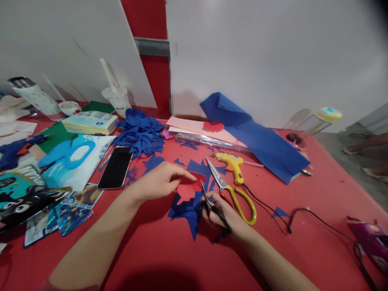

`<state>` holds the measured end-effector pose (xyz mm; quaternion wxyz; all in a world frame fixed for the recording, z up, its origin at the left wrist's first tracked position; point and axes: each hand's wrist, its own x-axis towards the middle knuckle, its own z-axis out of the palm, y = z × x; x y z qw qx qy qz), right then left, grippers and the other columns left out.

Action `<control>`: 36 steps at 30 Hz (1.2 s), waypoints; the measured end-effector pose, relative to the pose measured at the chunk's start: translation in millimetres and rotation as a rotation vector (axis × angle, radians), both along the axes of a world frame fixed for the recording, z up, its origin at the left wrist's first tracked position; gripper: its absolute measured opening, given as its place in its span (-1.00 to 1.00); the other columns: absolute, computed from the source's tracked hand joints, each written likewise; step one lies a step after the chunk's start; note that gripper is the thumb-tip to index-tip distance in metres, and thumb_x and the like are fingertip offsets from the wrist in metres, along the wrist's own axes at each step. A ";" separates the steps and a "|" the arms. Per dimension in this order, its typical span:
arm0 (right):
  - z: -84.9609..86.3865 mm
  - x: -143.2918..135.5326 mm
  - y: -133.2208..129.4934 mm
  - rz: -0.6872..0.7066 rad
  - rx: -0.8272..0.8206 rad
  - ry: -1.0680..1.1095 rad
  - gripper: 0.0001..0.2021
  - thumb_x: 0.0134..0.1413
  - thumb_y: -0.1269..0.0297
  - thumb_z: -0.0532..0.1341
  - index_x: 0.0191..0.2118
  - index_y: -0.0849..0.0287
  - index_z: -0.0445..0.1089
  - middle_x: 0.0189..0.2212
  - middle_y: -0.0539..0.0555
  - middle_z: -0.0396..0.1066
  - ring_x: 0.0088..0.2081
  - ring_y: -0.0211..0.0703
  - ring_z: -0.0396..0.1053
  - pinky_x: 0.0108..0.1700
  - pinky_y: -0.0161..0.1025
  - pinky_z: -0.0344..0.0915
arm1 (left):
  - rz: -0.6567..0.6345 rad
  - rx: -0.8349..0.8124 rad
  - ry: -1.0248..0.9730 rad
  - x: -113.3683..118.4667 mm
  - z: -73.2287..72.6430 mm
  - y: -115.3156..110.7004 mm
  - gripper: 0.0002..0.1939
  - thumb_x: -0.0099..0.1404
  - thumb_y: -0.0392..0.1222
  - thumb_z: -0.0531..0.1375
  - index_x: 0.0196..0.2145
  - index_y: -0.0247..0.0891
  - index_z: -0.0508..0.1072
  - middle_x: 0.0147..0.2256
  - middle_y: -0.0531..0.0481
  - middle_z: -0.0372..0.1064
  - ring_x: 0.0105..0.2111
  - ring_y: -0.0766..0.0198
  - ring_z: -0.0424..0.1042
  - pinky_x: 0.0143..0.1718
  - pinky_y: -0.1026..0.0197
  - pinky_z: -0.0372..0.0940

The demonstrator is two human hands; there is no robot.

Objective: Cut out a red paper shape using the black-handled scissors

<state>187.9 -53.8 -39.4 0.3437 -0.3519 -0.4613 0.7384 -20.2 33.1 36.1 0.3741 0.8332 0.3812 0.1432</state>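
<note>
My left hand (159, 180) pinches a cut piece of red paper (185, 191) at its upper edge, in the middle of the table. Small scissors with black handles (222, 220) are in my right hand (217, 208), their blades pointing up and away beside the red paper. Under both hands lie dark blue paper scraps (189, 214) with jagged edges. Just beyond my right hand rests a larger pair of scissors with yellow handles (242, 208). A yellow glue gun (232, 163) lies behind it, with a glue stick in its back end.
Long blue paper (257, 137) stretches along the back right. Crumpled blue pieces (141, 131) are heaped left of pink sheets (194, 126). A phone (115, 167), a wipes pack (80, 157) and a drink cup (118, 99) stand left. The glue gun's black cord (266, 208) crosses the right side.
</note>
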 end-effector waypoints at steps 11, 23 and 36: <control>1.4 1.1 -1.0 0.025 -0.037 0.048 -0.52 -0.16 -0.11 0.24 -0.24 0.11 0.12 -0.62 -0.16 0.10 -0.66 -0.39 -0.06 -0.61 -0.39 -0.11 | -0.020 -0.018 0.003 0.5 -3.1 -0.7 -0.55 0.10 -0.49 -0.02 -0.17 -0.17 0.50 -0.18 0.03 0.49 -0.21 0.31 0.44 -0.15 0.31 0.27; 3.2 -0.2 -3.1 0.030 -0.096 0.114 -0.51 -0.17 -0.13 0.23 -0.24 0.12 0.14 -0.66 -0.17 0.08 -0.68 -0.38 -0.05 -0.63 -0.39 -0.09 | -0.017 -0.006 0.000 2.1 0.0 -0.6 -0.54 0.07 -0.51 -0.03 -0.20 -0.19 0.51 -0.21 0.05 0.51 -0.23 0.33 0.46 -0.18 0.34 0.28; 1.7 -1.4 -2.6 0.051 -0.130 0.179 -0.54 -0.16 -0.09 0.26 -0.27 0.11 0.14 -0.67 -0.20 0.05 -0.71 -0.44 -0.13 -0.65 -0.42 -0.14 | -0.026 0.046 0.002 1.8 1.9 -1.3 -0.53 0.06 -0.54 -0.04 -0.20 -0.21 0.51 -0.22 0.06 0.51 -0.23 0.35 0.45 -0.19 0.37 0.26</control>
